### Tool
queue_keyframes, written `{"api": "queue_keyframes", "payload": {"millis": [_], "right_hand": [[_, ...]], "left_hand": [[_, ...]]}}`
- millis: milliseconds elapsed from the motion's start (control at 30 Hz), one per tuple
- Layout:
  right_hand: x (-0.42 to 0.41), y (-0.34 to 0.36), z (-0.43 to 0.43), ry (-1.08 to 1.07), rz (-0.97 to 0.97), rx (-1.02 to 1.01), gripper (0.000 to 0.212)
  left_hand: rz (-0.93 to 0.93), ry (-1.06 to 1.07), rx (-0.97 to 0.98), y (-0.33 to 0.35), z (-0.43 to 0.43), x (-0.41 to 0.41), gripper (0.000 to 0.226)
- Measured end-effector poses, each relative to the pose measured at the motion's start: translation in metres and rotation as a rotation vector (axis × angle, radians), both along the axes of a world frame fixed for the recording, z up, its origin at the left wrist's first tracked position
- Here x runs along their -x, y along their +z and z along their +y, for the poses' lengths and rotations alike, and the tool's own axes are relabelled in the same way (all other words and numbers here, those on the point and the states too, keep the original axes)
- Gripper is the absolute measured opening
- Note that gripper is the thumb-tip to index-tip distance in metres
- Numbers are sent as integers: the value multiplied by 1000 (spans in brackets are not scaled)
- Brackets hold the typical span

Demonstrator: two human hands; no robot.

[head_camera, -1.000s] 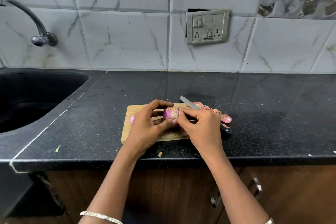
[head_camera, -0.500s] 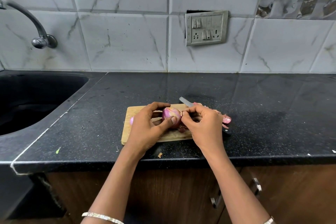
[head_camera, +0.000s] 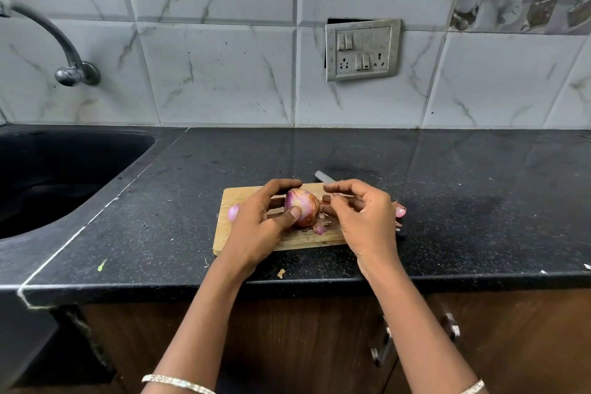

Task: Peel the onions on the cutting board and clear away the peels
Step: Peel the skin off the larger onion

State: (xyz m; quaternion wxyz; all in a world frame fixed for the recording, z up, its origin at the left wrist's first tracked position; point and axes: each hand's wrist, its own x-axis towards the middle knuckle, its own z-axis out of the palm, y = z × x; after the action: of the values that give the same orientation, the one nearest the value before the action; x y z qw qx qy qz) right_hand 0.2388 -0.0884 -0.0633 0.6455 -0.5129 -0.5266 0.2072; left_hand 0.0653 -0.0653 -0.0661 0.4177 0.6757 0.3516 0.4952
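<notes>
A small wooden cutting board lies on the black counter. My left hand grips a partly peeled red onion just above the board, thumb pressed on its front. My right hand is just right of the onion, its thumb and forefinger pinched on a thin strip of peel. Loose peel bits lie on the board under the onion. Another pink onion piece peeks out behind my left hand. More peels and an onion piece sit at the board's right end.
A knife blade pokes out behind my right hand; its handle is mostly hidden. A black sink with a tap is at the left. Small scraps lie near the counter's front edge. A switchboard is on the tiled wall.
My right hand has pulled away from the onion to the right with a strip of peel. My left hand has turned the onion, showing more of its purple skin.
</notes>
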Motion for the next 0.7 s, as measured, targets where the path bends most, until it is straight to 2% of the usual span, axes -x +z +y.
{"api": "queue_keyframes", "payload": {"millis": [167,267,533,700], "right_hand": [[3,4,-4,50,-98,-35,5],[4,3,-3,88,-113,-18,14],[1,-1,1,153,-74,21,5],[-1,-2,2,119,-61,31,5]], "left_hand": [[-43,14,-20,-2,-1,-1,40],[-68,23,-30,-2,-1,-1,39],[-41,33,-53,-2,1,-2,37],[-26,87,-41,-1,1,-4,38]]}}
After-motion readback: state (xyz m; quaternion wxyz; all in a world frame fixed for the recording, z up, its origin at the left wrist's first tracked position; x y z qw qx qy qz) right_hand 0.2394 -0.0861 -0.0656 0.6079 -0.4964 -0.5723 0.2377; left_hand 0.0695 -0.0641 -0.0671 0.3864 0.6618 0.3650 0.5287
